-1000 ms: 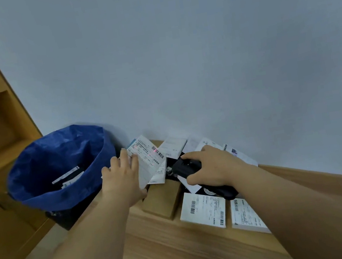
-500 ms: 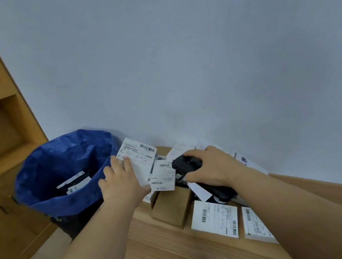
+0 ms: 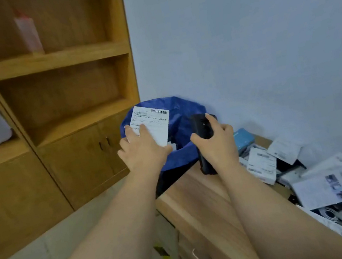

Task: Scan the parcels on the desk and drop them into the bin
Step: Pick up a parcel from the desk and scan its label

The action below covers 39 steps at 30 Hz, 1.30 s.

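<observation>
Head view: a flat white parcel [image 3: 153, 125] with a barcode label is held by the left hand [image 3: 144, 152], fingers on its near-left corner, over the open blue bin [image 3: 185, 113]. A black scanner [image 3: 202, 131] is gripped by the right hand [image 3: 217, 144], just right of the parcel. More parcels [image 3: 309, 178] are piled on the tabletop [image 3: 202, 201], right. The parcel is judged light, thin and slightly flexible; best held at an edge, label kept clear.

Wood-grain desk [image 3: 201, 194]; matt black scanner [image 3: 201, 127]; paper-labelled parcel [image 3: 153, 124].
</observation>
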{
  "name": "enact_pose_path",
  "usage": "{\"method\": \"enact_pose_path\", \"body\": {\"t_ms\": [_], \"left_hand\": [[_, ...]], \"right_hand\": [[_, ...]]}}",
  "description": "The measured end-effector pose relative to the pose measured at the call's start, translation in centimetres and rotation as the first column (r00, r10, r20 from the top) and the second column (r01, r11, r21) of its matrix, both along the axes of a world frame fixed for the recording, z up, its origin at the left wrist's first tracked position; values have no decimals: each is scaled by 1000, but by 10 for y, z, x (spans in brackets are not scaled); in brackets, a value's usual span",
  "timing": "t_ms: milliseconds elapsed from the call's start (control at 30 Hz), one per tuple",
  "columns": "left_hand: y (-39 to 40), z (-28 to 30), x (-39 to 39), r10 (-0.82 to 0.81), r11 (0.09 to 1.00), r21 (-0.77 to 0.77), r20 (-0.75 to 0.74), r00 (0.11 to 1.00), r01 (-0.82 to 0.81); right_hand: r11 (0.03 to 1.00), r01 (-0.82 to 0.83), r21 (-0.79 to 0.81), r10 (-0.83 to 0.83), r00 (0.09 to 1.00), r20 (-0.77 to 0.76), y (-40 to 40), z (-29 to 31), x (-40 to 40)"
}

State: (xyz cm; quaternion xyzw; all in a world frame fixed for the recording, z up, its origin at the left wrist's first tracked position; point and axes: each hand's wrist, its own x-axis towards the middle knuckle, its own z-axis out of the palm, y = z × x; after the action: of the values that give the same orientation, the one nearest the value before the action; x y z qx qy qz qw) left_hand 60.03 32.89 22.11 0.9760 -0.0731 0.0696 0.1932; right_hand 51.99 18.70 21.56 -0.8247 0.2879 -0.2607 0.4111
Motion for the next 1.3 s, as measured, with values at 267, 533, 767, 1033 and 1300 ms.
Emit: {"method": "enact_pose_path", "body": {"t_ms": [267, 533, 767, 1033, 1300], "left_hand": [[132, -17, 74, 132, 991, -36, 43, 990, -131], [180, -28, 151, 175, 985, -13, 28, 984, -175], [161, -40, 250, 168, 986, 2, 30, 985, -169], [106, -39, 382, 115, 993, -7, 38, 993, -114], [66, -63, 486, 10, 1000, 10, -36, 999, -10]], "right_hand": [[994, -56, 95, 52, 998, 41, 116, -31, 102], [983, -100, 151, 98, 995, 19, 163, -37, 192], [975, -131, 177, 126, 991, 39, 149, -40, 298], [974, -91, 206, 79, 995, 65, 101, -40, 421], [971, 35, 236, -36, 999, -1, 66, -67, 515]]}}
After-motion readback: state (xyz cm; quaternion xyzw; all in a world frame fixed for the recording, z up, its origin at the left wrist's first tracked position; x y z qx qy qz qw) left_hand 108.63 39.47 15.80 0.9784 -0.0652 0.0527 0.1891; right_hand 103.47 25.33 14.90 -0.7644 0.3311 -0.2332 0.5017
